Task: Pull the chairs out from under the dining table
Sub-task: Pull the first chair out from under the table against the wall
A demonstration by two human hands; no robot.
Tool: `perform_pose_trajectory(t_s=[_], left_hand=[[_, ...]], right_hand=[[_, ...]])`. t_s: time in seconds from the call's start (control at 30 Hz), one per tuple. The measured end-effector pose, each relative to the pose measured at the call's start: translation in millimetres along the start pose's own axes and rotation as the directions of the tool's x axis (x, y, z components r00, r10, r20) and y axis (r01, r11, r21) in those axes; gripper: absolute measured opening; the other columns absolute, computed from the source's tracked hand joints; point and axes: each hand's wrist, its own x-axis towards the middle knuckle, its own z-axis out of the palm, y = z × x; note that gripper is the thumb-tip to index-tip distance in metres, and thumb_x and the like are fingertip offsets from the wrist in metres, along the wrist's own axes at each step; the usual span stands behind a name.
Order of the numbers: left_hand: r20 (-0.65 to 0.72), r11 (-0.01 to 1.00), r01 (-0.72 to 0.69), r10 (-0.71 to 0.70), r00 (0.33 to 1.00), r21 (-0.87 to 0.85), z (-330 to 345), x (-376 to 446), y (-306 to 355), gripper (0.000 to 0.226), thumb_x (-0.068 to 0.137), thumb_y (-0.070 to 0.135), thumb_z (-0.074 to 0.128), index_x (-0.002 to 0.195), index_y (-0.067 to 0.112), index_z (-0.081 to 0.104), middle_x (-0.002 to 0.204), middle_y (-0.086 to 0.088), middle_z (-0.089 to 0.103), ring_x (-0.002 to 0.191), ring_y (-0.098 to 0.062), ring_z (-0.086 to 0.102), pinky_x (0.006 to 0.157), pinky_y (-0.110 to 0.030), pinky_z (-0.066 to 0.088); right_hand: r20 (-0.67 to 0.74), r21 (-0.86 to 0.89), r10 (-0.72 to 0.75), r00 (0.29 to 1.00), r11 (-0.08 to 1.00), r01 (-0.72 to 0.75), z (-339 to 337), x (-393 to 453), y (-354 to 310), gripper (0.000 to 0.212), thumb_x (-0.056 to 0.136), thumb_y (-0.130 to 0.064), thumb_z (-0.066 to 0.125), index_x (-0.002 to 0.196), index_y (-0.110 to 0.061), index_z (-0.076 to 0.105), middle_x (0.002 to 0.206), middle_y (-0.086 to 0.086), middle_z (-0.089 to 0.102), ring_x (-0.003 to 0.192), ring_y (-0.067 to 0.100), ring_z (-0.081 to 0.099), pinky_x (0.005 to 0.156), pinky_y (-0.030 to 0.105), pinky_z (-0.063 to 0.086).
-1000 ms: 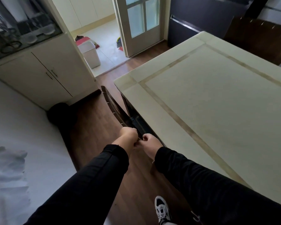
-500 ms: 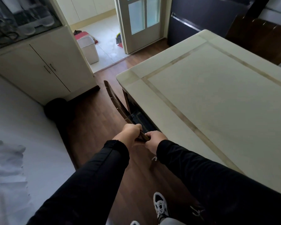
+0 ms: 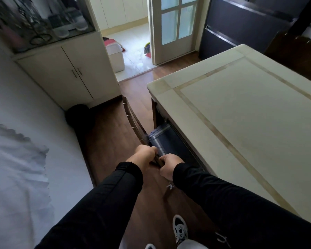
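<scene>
A dark wooden chair (image 3: 133,121) stands at the left long side of the cream dining table (image 3: 241,112). Its curved top rail runs away from me, and its blue-grey seat cushion (image 3: 162,139) shows between the backrest and the table edge. My left hand (image 3: 144,155) and my right hand (image 3: 169,164) both grip the near end of the top rail, close together. A second dark chair (image 3: 294,49) stands at the far right behind the table, partly cut off by the frame.
A white wall (image 3: 22,159) runs close along the left, leaving a narrow strip of wood floor. A cream cabinet (image 3: 70,74) and a black round object (image 3: 77,114) stand ahead on the left. Beyond are an open doorway with a white bin (image 3: 116,56) and a dark appliance (image 3: 241,27). My shoe (image 3: 180,229) is below.
The chair has come away from the table toward the wall and me. A wider gap now shows its seat cushion. Both hands have kept their grip on the rail.
</scene>
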Motion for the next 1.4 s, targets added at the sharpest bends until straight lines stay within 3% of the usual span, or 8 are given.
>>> perform_pose_trajectory(t_s=[0.13, 0.33, 0.53, 0.63, 0.73, 0.97, 1.1, 1.4], left_hand=[[-0.037, 1.0, -0.007, 0.007, 0.999, 0.008, -24.1, -11.5, -19.6, 0.004, 0.076, 0.0, 0.058, 0.077, -0.003, 0.061, 0.066, -0.023, 0.065, 0.052, -0.036, 0.068, 0.044, -0.045, 0.057], [-0.09, 0.998, -0.026, 0.031, 0.995, 0.056, -62.6, -23.5, -51.1, 0.023, 0.072, 0.007, 0.062, 0.089, -0.005, 0.069, 0.091, -0.025, 0.071, 0.082, -0.039, 0.071, 0.08, -0.052, 0.059], [-0.116, 0.997, 0.003, 0.006, 0.993, 0.074, -97.7, -39.6, -78.1, 0.018, 0.072, 0.005, 0.06, 0.084, -0.004, 0.071, 0.063, -0.019, 0.068, 0.047, -0.031, 0.064, 0.04, -0.026, 0.05], [-0.118, 1.0, 0.011, -0.01, 0.993, 0.006, -116.4, -45.4, -96.5, 0.01, 0.072, 0.003, 0.059, 0.074, -0.002, 0.067, 0.06, -0.02, 0.065, 0.059, -0.035, 0.069, 0.059, -0.044, 0.062], [-0.137, 0.999, 0.015, -0.02, 0.99, -0.036, -134.7, -50.6, -115.4, 0.007, 0.072, 0.004, 0.059, 0.072, -0.001, 0.063, 0.07, -0.023, 0.064, 0.079, -0.042, 0.071, 0.076, -0.057, 0.059], [-0.175, 0.999, 0.03, -0.032, 0.984, -0.016, -172.4, -63.1, -154.4, 0.022, 0.075, 0.011, 0.062, 0.089, -0.004, 0.068, 0.09, -0.028, 0.07, 0.082, -0.042, 0.071, 0.078, -0.054, 0.059], [-0.211, 0.997, 0.062, -0.068, 0.975, -0.036, -193.2, -76.4, -175.8, 0.014, 0.079, 0.008, 0.059, 0.083, -0.004, 0.066, 0.08, -0.025, 0.069, 0.074, -0.04, 0.072, 0.069, -0.055, 0.061], [-0.313, 0.986, 0.156, -0.166, 0.935, -0.055, -239.4, -97.3, -219.3, 0.01, 0.073, 0.004, 0.063, 0.081, -0.001, 0.067, 0.072, -0.019, 0.068, 0.062, -0.032, 0.068, 0.057, -0.038, 0.06]], right_hand=[[0.027, -0.032, -0.028, 0.999, 0.999, 0.029, 26.3, -7.9, -12.2, 0.026, 0.075, -0.014, 0.058, 0.096, -0.02, 0.072, 0.093, 0.004, 0.072, 0.087, 0.023, 0.068, 0.082, 0.032, 0.058], [0.053, -0.087, -0.085, 0.995, 0.992, 0.089, 65.0, -21.3, -31.9, 0.017, 0.076, -0.019, 0.061, 0.09, -0.021, 0.07, 0.091, 0.004, 0.07, 0.087, 0.024, 0.067, 0.076, 0.03, 0.055], [0.113, -0.091, -0.126, 0.986, 0.987, 0.136, 100.3, -37.5, -50.2, 0.003, 0.075, -0.02, 0.062, 0.077, -0.019, 0.064, 0.081, 0.003, 0.065, 0.077, 0.023, 0.063, 0.065, 0.027, 0.047], [0.135, -0.1, -0.156, 0.978, 0.98, 0.17, 120.5, -46.5, -59.8, 0.013, 0.076, -0.024, 0.061, 0.064, -0.022, 0.055, 0.074, 0.002, 0.061, 0.074, 0.024, 0.06, 0.065, 0.028, 0.045], [0.175, -0.117, -0.177, 0.968, 0.973, 0.199, 140.4, -55.0, -71.0, 0.007, 0.079, -0.02, 0.059, 0.081, -0.017, 0.065, 0.081, 0.004, 0.062, 0.084, 0.027, 0.064, 0.069, 0.027, 0.046], [0.268, -0.165, -0.252, 0.93, 0.939, 0.302, 181.5, -74.0, -89.3, 0.021, 0.085, -0.014, 0.059, 0.104, -0.012, 0.067, 0.093, 0.008, 0.066, 0.089, 0.026, 0.063, 0.07, 0.027, 0.041], [0.291, -0.166, -0.275, 0.917, 0.929, 0.331, 208.5, -88.2, -98.7, 0.025, 0.078, -0.017, 0.065, 0.103, -0.014, 0.066, 0.083, -0.001, 0.058, 0.078, 0.021, 0.058, 0.069, 0.027, 0.044], [0.369, -0.178, -0.407, 0.836, 0.852, 0.493, 263.6, -120.7, -123.2, 0.036, 0.073, -0.017, 0.063, 0.109, -0.014, 0.065, 0.102, 0.01, 0.071, 0.09, 0.03, 0.069, 0.066, 0.026, 0.049]])
